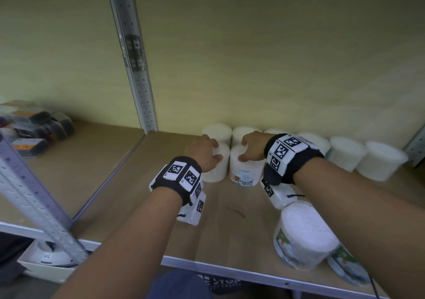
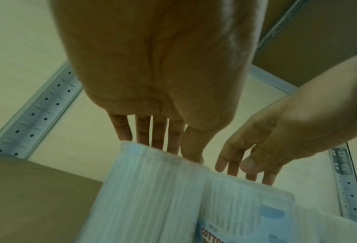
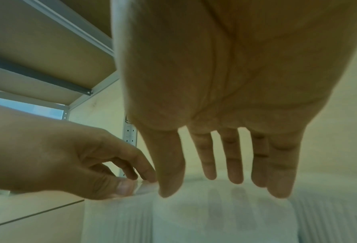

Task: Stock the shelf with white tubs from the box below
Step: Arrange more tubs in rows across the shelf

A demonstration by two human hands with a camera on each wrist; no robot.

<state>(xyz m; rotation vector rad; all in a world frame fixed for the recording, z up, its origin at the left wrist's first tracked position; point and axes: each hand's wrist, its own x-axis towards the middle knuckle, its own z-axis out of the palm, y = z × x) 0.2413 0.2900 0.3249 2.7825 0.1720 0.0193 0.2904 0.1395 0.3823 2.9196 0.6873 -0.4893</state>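
Two white tubs stand side by side on the wooden shelf [image 1: 230,234], in front of a back row of tubs. My left hand [image 1: 204,151] lies over the top of the left tub [image 1: 217,170], fingers stretched to its rim [image 2: 148,189], thumb at the near edge. My right hand [image 1: 253,147] lies over the labelled right tub [image 1: 247,172], fingers straight and spread just above its lid [image 3: 215,213]. Both tubs look blurred under the hands in the wrist views. Neither hand curls round a tub. The box below is out of view.
Several white tubs line the back wall [image 1: 347,151]. Two larger labelled tubs [image 1: 303,232] sit at the shelf's front right edge. A perforated metal post [image 1: 135,69] bounds the bay on the left; dark packets [image 1: 39,124] lie on the neighbouring shelf.
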